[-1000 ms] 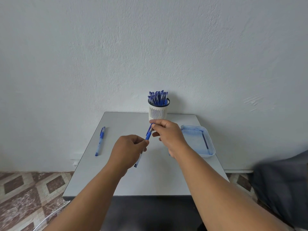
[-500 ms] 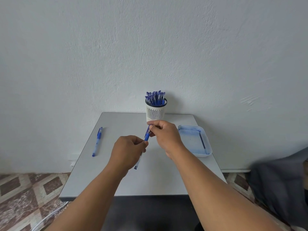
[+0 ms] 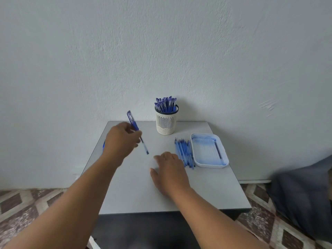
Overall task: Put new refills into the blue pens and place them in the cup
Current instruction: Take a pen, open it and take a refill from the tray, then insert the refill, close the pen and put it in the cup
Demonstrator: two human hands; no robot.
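My left hand (image 3: pixel 122 141) grips a blue pen (image 3: pixel 133 124) above the left part of the grey table (image 3: pixel 134 191); the pen is tilted, capped end up and tip down to the right. My right hand (image 3: pixel 168 169) rests on the table with fingers spread, its fingertips right beside a row of several blue refills (image 3: pixel 185 151). A white slotted cup (image 3: pixel 165 123) full of blue pens stands at the back centre. Behind my left hand, a small piece of another blue pen (image 3: pixel 103 145) shows near the table's left edge.
A white tray (image 3: pixel 203 155) stained blue lies at the right with one dark refill (image 3: pixel 218 150) in it. The wall is close behind the table. A dark grey cloth (image 3: pixel 305 194) lies on the tiled floor at the right.
My right hand has let go of the pen and dropped to the table beside the refills. My left hand has carried the pen up and to the left.
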